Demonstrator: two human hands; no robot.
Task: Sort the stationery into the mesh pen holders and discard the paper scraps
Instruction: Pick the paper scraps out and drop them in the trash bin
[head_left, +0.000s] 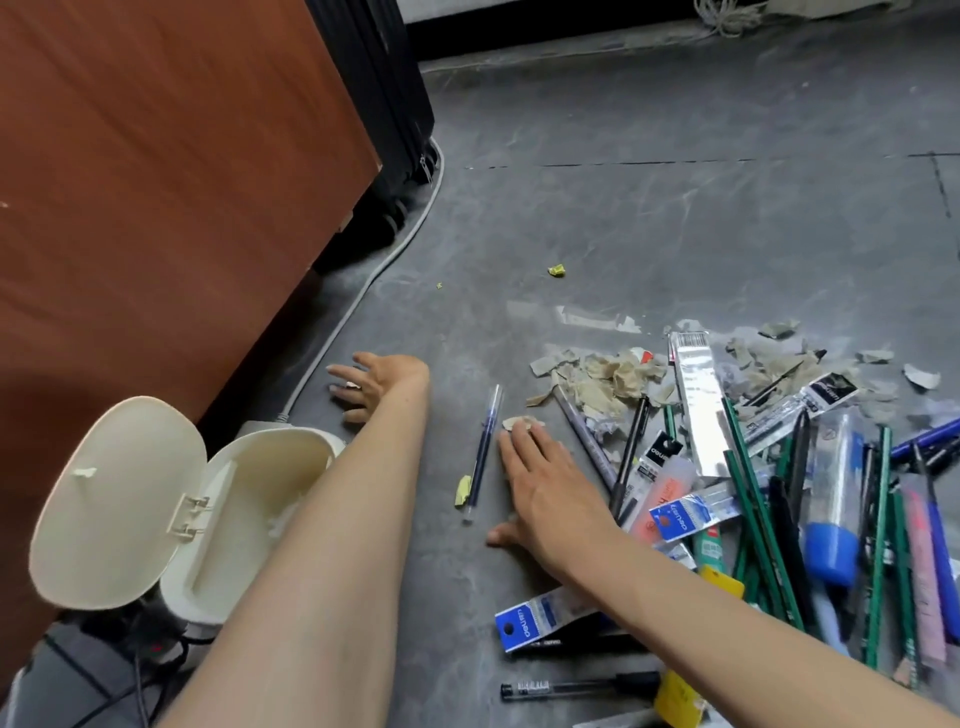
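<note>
I am looking down at a grey stone-patterned floor (623, 208), with a brown wooden cabinet side (156, 208) filling the left and a black suitcase (395, 104) standing behind it. Along the right a heap of stationery (779, 493) is lying loose on the floor: green pencils, black pens, blue markers and packaged refills, all crossing one another. At lower left a cream desktop bin (249, 519) is standing with its hinged lid (114, 499) tipped open, and the left forearm is passing just beside its rim. Beyond the heap, torn tan paper scraps (613, 379) are lying scattered. My right hand (545, 483) is lying flat on the floor beside the heap, fingers straight and close together, its fingertips pressing on one tan scrap (519, 423). My left hand (374, 384) is reaching out past the bin, fingers stretched and spread, gripping nothing I can make out, with a small pale bit showing against them. Between the two hands a blue pen refill (485, 447) is lying alone, with a yellow sliver of paper (462, 489) touching its near end. A crumpled yellow bit (557, 270) is sitting well apart, farther out.
</note>
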